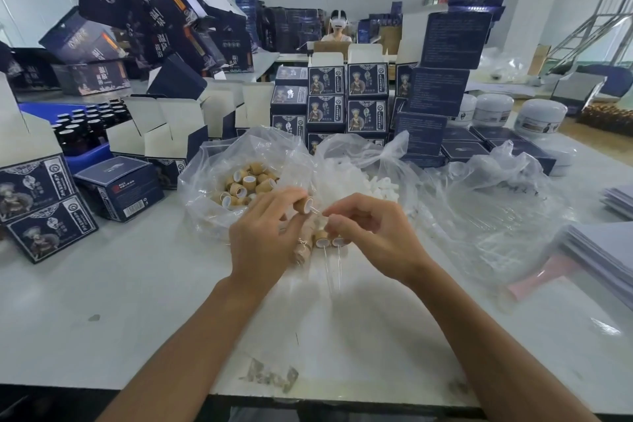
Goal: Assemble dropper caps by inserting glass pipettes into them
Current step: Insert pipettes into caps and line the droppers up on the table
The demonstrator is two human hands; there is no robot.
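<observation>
Insertion step, by the look of it: left hand (265,236) pinches a bamboo-coloured cap (306,206) at frame centre, open end turned toward three o'clock. Right hand (368,233) pinches a thin glass pipette (317,212), barely visible, its tip at the cap's mouth. Next, I'd judge, a straight push in. At eleven o'clock, a clear bag (205,181) holds loose caps (245,185); at one o'clock, another bag (394,154) holds white bulbs (356,181). Finished droppers (325,243) lie just below the hands.

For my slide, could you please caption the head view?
Left hand holds tan bamboo-look dropper cap; right hand feeds it.
</observation>
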